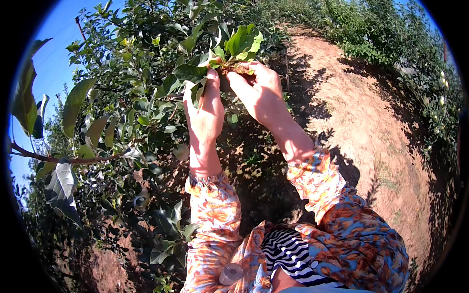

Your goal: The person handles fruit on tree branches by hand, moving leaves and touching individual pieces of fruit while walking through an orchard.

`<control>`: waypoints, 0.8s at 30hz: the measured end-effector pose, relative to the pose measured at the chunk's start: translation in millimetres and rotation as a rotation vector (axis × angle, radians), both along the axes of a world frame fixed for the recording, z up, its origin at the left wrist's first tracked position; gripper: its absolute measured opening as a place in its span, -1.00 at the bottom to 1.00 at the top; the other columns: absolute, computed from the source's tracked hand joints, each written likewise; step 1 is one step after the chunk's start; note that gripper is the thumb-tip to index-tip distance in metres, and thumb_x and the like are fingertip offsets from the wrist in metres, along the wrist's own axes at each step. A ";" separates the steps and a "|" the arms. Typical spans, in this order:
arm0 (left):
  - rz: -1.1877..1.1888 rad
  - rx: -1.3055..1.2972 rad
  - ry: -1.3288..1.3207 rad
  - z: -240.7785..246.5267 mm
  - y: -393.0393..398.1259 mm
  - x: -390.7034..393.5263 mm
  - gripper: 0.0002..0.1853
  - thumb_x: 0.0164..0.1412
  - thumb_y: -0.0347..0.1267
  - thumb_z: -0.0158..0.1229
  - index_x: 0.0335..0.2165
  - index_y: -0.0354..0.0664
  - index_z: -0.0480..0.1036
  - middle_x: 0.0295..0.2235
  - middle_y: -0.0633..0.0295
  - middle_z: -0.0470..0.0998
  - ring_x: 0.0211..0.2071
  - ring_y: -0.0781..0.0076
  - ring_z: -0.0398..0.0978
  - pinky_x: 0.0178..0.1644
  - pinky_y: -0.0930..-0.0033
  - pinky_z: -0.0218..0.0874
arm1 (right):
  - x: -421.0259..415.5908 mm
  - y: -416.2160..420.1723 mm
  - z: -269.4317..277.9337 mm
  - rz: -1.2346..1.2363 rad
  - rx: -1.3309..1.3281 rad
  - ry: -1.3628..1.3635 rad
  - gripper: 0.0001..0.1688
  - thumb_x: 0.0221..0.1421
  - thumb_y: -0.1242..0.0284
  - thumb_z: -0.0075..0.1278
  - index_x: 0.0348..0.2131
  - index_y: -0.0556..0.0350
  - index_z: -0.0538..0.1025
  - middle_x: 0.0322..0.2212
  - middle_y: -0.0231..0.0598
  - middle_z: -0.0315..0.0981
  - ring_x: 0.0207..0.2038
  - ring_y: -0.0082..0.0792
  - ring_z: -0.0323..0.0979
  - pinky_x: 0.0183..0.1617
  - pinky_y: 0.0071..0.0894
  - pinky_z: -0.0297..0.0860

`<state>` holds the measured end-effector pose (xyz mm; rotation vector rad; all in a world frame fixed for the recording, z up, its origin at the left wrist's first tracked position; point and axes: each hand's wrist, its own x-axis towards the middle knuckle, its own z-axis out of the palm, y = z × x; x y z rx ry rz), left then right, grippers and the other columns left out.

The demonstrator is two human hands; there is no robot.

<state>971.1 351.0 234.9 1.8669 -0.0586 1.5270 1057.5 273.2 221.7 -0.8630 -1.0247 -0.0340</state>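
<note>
My left hand (205,113) is raised to the foliage, its thumb and fingers pinching the stem of a leafy shoot (240,42). Dark green leaves (190,72) lie over its fingertips and partly hide them. From the other side, my right hand (261,89) pinches the base of the same shoot, where a browned, curled leaf (244,69) shows at its fingertips. Both hands are close together, and the exact finger contact is partly covered. Bright green leaves with ragged edges stand up above the grip.
A leafy branch (69,160) reaches in from the left. Pale round fruits (92,94) hang among the fruit tree's leaves. A roll of tape (231,274) rests against the patterned jacket (212,234). A dirt path (359,113) runs along the right, bordered by another tree row (388,36).
</note>
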 end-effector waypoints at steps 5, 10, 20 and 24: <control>0.039 0.012 0.046 -0.9 1.2 1.3 -0.68 0.32 -0.32 -0.08 -0.12 -0.31 0.46 -0.20 0.20 0.53 -0.20 0.43 0.41 -0.04 0.39 0.19 | 7.6 -2.5 3.6 0.067 -0.148 0.031 -0.81 0.08 0.48 -0.08 -0.37 0.26 0.50 -0.63 -0.46 0.38 -0.60 -0.71 0.21 -0.55 -0.59 0.16; -0.004 -0.027 0.060 0.2 -1.1 3.2 -0.74 0.31 -0.40 -0.07 -0.13 -0.32 0.44 -0.23 0.13 0.54 -0.23 0.40 0.46 -0.12 0.39 0.24 | 8.3 -4.0 9.4 0.115 -0.138 0.063 -0.80 0.07 0.44 0.00 -0.41 0.26 0.53 -0.64 -0.48 0.35 -0.59 -0.72 0.21 -0.55 -0.57 0.16; 0.009 -0.143 0.112 4.9 -4.0 12.1 -0.76 0.31 -0.41 -0.06 -0.14 -0.31 0.42 -0.22 0.19 0.53 -0.22 0.45 0.45 -0.09 0.43 0.23 | 18.3 8.9 -2.2 -0.051 -0.054 0.013 -0.75 0.07 0.49 0.05 -0.26 0.35 0.53 -0.44 -0.23 0.56 -0.44 -0.62 0.42 -0.34 -0.57 0.38; 0.022 -0.162 0.141 7.7 -1.3 11.6 -0.74 0.32 -0.35 -0.06 -0.15 -0.31 0.43 -0.27 0.21 0.54 -0.30 0.47 0.43 -0.19 0.42 0.24 | 20.7 8.0 -1.9 0.006 -0.114 0.060 -0.73 0.10 0.46 0.04 -0.25 0.36 0.50 -0.45 -0.25 0.53 -0.45 -0.62 0.41 -0.37 -0.57 0.36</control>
